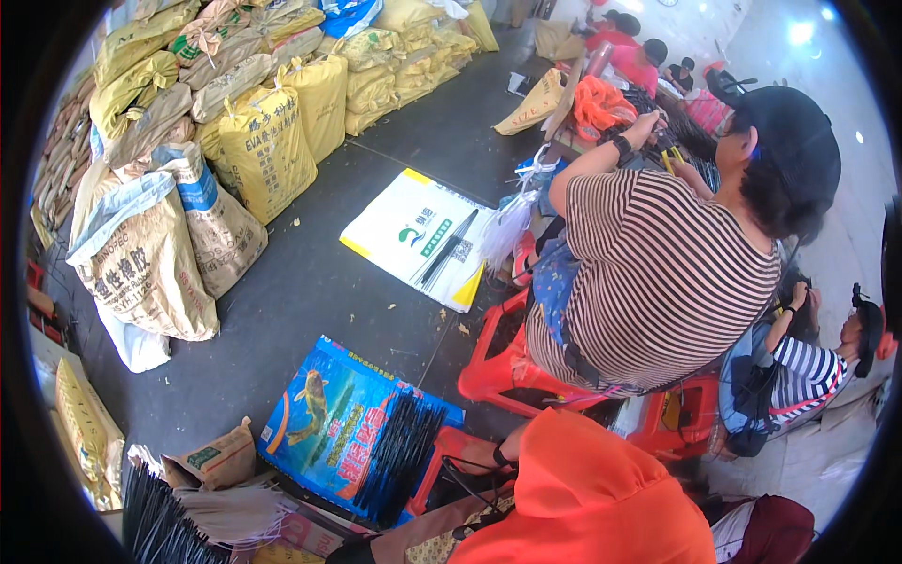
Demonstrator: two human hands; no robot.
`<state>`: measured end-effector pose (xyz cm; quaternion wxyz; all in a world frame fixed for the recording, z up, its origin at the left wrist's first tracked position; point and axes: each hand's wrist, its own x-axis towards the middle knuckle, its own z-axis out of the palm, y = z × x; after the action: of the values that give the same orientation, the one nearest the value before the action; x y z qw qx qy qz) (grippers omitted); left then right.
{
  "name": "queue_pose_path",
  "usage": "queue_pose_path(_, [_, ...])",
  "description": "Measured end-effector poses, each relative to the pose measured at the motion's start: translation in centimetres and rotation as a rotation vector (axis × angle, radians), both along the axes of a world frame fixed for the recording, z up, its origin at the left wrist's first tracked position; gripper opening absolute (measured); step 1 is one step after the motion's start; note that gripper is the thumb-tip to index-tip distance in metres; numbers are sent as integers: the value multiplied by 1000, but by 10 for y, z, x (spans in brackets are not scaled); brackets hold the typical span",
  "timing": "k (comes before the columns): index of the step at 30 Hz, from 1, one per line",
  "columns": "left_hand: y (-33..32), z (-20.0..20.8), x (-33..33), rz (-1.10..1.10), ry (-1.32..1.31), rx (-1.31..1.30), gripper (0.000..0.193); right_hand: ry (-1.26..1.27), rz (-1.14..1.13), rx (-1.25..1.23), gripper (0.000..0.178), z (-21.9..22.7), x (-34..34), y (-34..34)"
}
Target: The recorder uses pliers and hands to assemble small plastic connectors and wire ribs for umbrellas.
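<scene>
I can make out neither my left hand nor my right hand. At the lower edge a person's orange top [601, 498] fills much of the view. From its sleeve a bent forearm with a dark wristband [502, 458] reaches left; its fingers are not clear. Close by, a bundle of thin black strips [402, 456] lies on a blue printed sack [315, 414]. Another person in a striped shirt [648, 263] sits on a red stool [498, 348]. That person's hands hold yellow-handled pliers or cutters [669, 155] above a workbench.
Filled yellow sacks [268, 146] are stacked at the far left, with open woven sacks [141, 254] before them. A white sheet [399, 221] bearing a few black strips lies on the dark floor. More black strips [155, 522] stand at lower left. Other people [808, 376] sit at the right.
</scene>
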<state>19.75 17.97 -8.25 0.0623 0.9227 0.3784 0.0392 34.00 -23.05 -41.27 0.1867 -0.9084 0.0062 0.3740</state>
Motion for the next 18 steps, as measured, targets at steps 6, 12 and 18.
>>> queue_pose_path(6, [-2,-7,2,-32,17,5,104,-8,-38,-39,46,1,-23,-20])
queue_pose_path(12, [-1,-10,5,-63,26,24,104,-23,-75,-64,45,1,-52,-42])
queue_pose_path(18, [3,-6,6,-79,45,50,104,-29,-97,-81,43,0,-80,-60])
